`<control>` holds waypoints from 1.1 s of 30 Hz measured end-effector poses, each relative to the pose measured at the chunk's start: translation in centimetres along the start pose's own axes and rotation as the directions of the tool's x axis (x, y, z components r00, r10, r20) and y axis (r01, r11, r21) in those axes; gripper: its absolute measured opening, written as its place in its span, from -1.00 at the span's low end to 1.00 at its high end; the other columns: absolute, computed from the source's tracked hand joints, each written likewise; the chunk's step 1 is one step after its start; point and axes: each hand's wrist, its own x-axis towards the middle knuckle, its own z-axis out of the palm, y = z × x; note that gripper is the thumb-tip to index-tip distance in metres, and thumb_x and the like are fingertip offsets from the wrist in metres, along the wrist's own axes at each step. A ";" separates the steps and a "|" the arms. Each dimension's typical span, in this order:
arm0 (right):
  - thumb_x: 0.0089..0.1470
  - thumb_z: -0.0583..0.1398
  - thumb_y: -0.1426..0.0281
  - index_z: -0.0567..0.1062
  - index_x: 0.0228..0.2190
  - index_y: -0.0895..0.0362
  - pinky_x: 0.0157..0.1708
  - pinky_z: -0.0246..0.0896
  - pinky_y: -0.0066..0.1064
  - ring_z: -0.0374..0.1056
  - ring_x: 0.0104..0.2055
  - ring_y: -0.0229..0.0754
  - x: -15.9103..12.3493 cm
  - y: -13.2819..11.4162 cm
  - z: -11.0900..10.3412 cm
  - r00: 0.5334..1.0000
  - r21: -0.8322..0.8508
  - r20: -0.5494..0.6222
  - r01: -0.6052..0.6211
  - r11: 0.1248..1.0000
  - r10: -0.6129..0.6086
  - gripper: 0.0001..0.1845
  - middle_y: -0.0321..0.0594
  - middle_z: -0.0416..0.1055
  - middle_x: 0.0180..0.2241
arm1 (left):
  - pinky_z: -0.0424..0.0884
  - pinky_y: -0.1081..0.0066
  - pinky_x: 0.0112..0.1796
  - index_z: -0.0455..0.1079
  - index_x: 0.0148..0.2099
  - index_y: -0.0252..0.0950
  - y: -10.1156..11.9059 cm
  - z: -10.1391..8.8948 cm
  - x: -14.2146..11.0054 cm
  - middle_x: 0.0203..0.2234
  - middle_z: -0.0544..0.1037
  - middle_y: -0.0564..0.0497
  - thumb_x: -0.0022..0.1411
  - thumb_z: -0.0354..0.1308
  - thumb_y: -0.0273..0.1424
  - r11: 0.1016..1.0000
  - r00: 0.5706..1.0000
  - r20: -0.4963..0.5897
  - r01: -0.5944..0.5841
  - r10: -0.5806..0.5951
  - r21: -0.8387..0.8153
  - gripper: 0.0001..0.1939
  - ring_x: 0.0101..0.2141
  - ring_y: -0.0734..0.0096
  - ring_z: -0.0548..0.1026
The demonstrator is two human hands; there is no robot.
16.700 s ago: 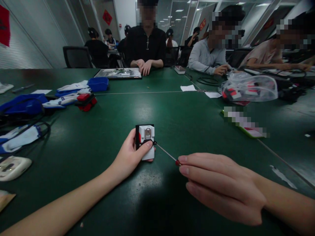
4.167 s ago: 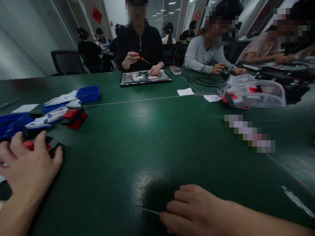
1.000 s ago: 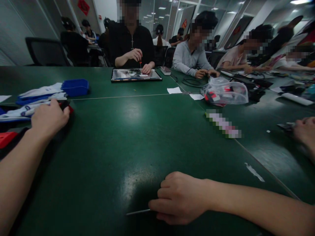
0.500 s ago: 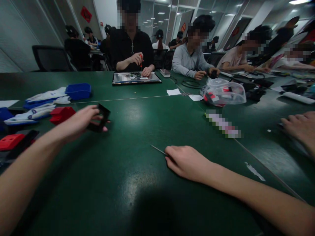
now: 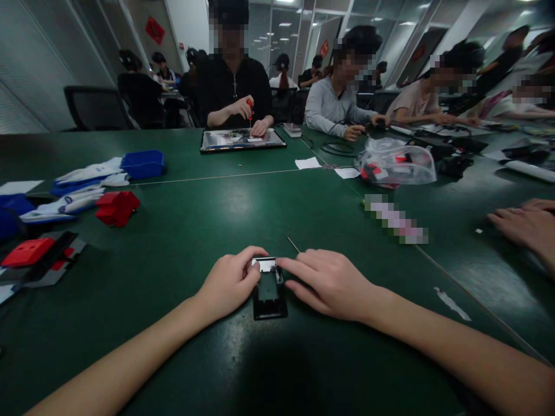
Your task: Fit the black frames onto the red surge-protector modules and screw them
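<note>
A small black rectangular frame (image 5: 271, 309) lies on the green table, its open middle showing the tabletop and a whitish plate across its far end. My left hand (image 5: 228, 280) grips its far left side between thumb and fingers. On the other side, my right hand (image 5: 332, 283) rests on the table with its index fingertip touching the far right corner of the frame. A thin metal rod (image 5: 292, 244) pokes out beyond my right hand's knuckles; the rest of it is hidden under the curled fingers.
To the left are a red block-shaped bin (image 5: 117, 209), a blue tray (image 5: 143, 164), gloves (image 5: 89, 170) and red-and-black parts (image 5: 30, 251). A clear plastic bag (image 5: 396, 162) sits at the right. Across the table, a person works on a flat panel (image 5: 243, 147); another person's hand (image 5: 524, 228) is at far right.
My left hand has brought the black frame from the left to the table in front of me. My right index finger now touches it, and the rod points more steeply away.
</note>
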 end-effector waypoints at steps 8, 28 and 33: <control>0.42 0.03 0.27 0.51 -0.23 0.16 -0.29 0.07 -0.31 0.32 -0.33 -0.17 -0.3 -0.6 1.8 0.998 0.148 0.051 0.016 0.989 -0.024 -0.68 -0.19 0.46 -0.33 | 0.32 0.41 -0.42 0.48 -0.01 -0.24 -1.4 -0.8 0.2 -0.55 0.50 0.11 0.40 0.01 -0.32 0.980 0.988 -0.095 -0.107 0.124 0.165 -0.73 -0.53 0.40 0.46; 0.42 0.03 0.29 0.51 -0.22 0.17 -0.30 0.04 -0.31 0.29 -0.32 -0.18 -0.4 -0.3 2.6 1.000 0.275 0.012 0.018 0.961 -0.022 -0.68 -0.19 0.45 -0.33 | 0.20 0.01 0.25 0.22 0.23 -0.58 -14.9 -15.9 -0.2 0.20 0.28 -0.34 0.21 0.25 -0.35 0.845 0.376 -0.918 0.525 -0.124 0.100 -0.37 0.23 -0.06 0.26; 0.42 0.02 0.30 0.52 -0.20 0.17 -0.31 0.07 -0.31 0.30 -0.32 -0.18 -0.3 -0.2 2.5 1.000 0.305 -0.003 0.014 0.952 -0.014 -0.68 -0.19 0.45 -0.33 | 0.41 -0.07 0.08 0.30 0.14 -0.57 -16.0 -16.7 0.4 -0.03 0.52 -0.30 0.05 0.37 -0.31 0.766 0.318 -0.867 0.634 -0.382 -0.105 -0.32 -0.04 -0.04 0.51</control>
